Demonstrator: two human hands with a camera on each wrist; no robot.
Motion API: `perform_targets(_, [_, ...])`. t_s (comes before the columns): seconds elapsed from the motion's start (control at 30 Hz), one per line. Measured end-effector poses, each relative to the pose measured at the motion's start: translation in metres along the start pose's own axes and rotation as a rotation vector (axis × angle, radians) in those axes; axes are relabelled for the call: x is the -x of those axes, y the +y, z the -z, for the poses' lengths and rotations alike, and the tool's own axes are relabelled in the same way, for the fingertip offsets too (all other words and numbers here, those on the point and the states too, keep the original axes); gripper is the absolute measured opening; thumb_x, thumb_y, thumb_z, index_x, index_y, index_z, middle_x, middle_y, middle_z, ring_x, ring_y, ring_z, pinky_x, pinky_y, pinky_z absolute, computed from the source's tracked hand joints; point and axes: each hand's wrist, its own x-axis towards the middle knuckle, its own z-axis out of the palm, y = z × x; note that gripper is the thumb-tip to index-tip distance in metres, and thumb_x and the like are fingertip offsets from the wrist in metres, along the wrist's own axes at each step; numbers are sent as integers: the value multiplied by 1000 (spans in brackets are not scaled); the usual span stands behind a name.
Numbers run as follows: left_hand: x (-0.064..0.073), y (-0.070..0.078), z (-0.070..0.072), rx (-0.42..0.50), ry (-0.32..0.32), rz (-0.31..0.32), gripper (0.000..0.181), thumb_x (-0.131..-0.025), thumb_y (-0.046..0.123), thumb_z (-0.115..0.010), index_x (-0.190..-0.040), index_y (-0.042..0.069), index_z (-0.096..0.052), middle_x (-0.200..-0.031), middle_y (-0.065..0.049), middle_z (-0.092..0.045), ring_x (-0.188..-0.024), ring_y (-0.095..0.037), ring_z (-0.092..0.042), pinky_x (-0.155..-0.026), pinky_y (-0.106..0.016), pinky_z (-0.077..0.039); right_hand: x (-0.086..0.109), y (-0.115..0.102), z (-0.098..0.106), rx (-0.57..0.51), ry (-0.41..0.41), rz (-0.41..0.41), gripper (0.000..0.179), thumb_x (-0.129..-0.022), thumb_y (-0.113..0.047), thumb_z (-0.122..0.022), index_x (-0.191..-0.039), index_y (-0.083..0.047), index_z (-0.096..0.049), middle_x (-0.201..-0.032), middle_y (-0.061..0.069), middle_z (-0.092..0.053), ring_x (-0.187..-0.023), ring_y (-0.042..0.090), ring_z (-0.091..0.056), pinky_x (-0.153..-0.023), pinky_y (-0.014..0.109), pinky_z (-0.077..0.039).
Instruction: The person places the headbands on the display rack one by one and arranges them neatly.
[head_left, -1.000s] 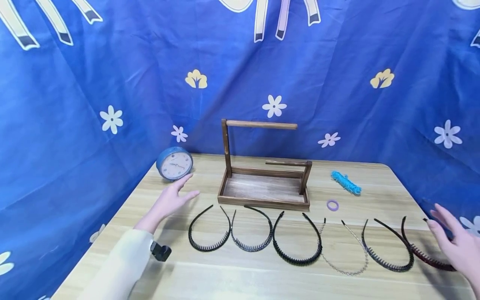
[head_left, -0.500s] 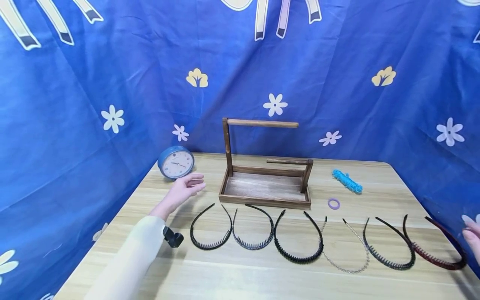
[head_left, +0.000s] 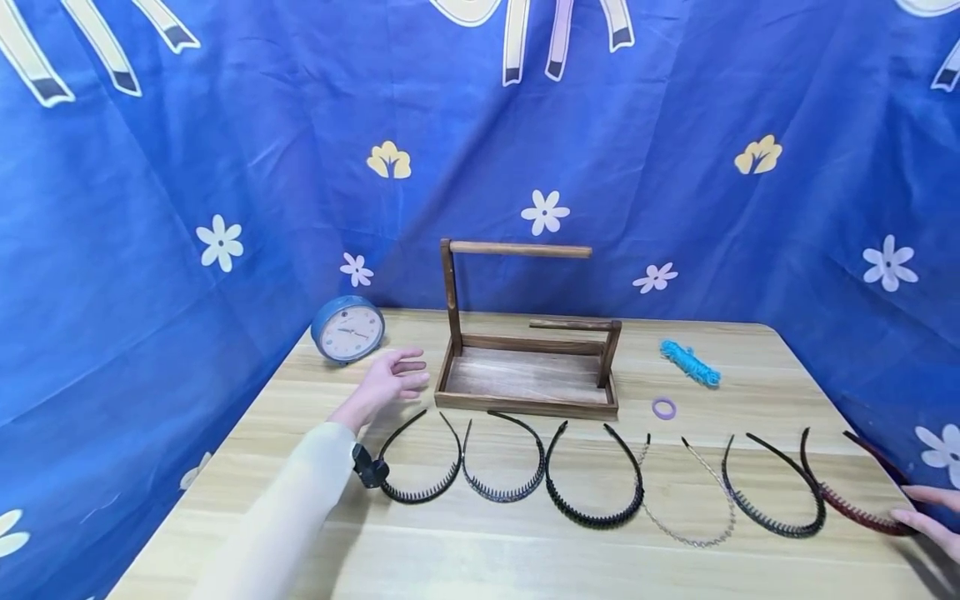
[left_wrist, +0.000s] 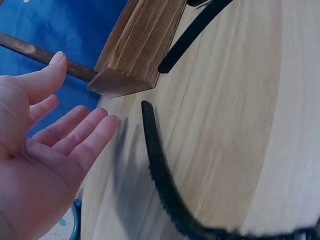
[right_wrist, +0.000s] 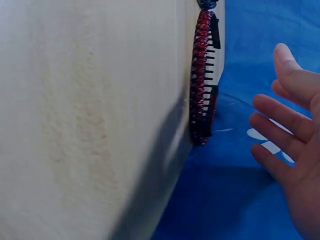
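Fingers spread loosely, my left hand (head_left: 388,383) hovers above the table, left of a brown wooden stand (head_left: 525,406). Below it lies the leftmost black toothed headband (head_left: 422,498), whose dark band (left_wrist: 162,180) shows close up in the left wrist view. My right hand (head_left: 933,512) is at the table's right edge, its fingertips overlapping the end of a dark red headband (head_left: 862,518) in the head view. From the right wrist, that red braided band (right_wrist: 200,65) appears apart from the relaxed fingers (right_wrist: 277,117). Neither hand holds anything.
Between the two end headbands lie a dark one (head_left: 504,497), a thicker black one (head_left: 596,523), a thin silvery one (head_left: 701,544) and another dark one (head_left: 787,530). A blue clock (head_left: 350,331), blue cord bundle (head_left: 690,363) and purple ring (head_left: 663,408) are farther back.
My left hand has drifted right toward the wooden stand. My right hand moved out to the right, nearly leaving the head view, then came back to the dark red headband's end.
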Motion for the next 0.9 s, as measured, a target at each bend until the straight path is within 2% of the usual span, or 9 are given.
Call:
perform_targets(0.03, [0, -1, -1, 13, 2, 6, 63, -86, 5, -63, -141, -1, -31, -139, -30, -34, -114, -43, -49, -90, -46, -49, -1, 0, 0, -29, -25, -21, 53, -59, 7, -79, -102, -22, -72, -100, -50, -45, -98, -23, -42, -78, -4, -28])
perform_targets(0.17, [1, -5, -4, 37, -4, 24, 64, -86, 5, -64, -140, -2, -31, -139, -30, -34, -114, -40, -51, -88, -44, -51, -1, 1, 1, -68, -93, -136, 51, -67, 9, -76, -104, -25, -70, -97, -50, -43, -95, -24, -41, -74, -4, -28])
perform_targets(0.2, [1, -5, -6, 37, -9, 28, 65, -85, 5, -64, -140, -2, -31, -139, -30, -33, -114, -39, -51, -88, -44, -51, 0, 1, 2, -63, -103, -152, 52, -69, 7, -76, -104, -31, -68, -98, -50, -42, -95, -24, -40, -73, -5, -28])
perform_targets(0.3, [2, -7, -9, 46, -33, 35, 65, -86, 4, -63, -141, -3, -29, -140, -30, -32, -114, -37, -51, -90, -48, -49, 2, 1, 3, -76, -99, -152, 55, -67, 9, -76, -102, -33, -68, -99, -47, -43, -97, -24, -40, -75, -5, -27])
perform_targets(0.37, [1, -8, -11, 61, -34, 43, 63, -86, 1, -62, -140, -3, -31, -139, -29, -34, -114, -36, -51, -90, -49, -49, 3, 0, 4, -86, -98, -130, 62, -66, 11, -74, -101, -39, -66, -101, -46, -44, -99, -24, -39, -76, -6, -26])
perform_targets(0.5, [0, -10, -11, 72, -47, 53, 59, -86, -5, -58, -140, -2, -34, -139, -27, -36, -115, -38, -49, -91, -51, -48, 4, -3, 4, -144, -99, -54, 72, -59, 22, -70, -100, -37, -67, -105, -40, -51, -104, -21, -41, -80, -4, -27])
perform_targets(0.7, [-3, -13, -11, 74, -58, 58, 57, -86, -8, -57, -139, -3, -35, -139, -26, -36, -115, -37, -50, -90, -49, -49, 8, -10, 4, -230, -94, 41, 59, -50, 32, -62, -89, -12, -71, -106, -30, -57, -104, -14, -47, -82, -1, -32])
perform_targets(0.8, [-4, -13, -12, 86, -63, 61, 58, -86, -8, -56, -139, -3, -34, -139, -27, -35, -118, -39, -47, -90, -50, -48, 9, -10, 5, -233, -97, 79, 52, -53, 30, -64, -88, -8, -70, -108, -28, -58, -105, -13, -48, -85, 1, -32])
perform_targets(0.9, [-5, -14, -13, 85, -64, 63, 58, -87, -8, -56, -139, -4, -33, -138, -28, -35, -119, -42, -44, -90, -50, -49, 9, -10, 4, -263, -83, 122, 24, -71, 10, -72, -87, -8, -71, -108, -27, -59, -104, -12, -49, -88, 2, -33])
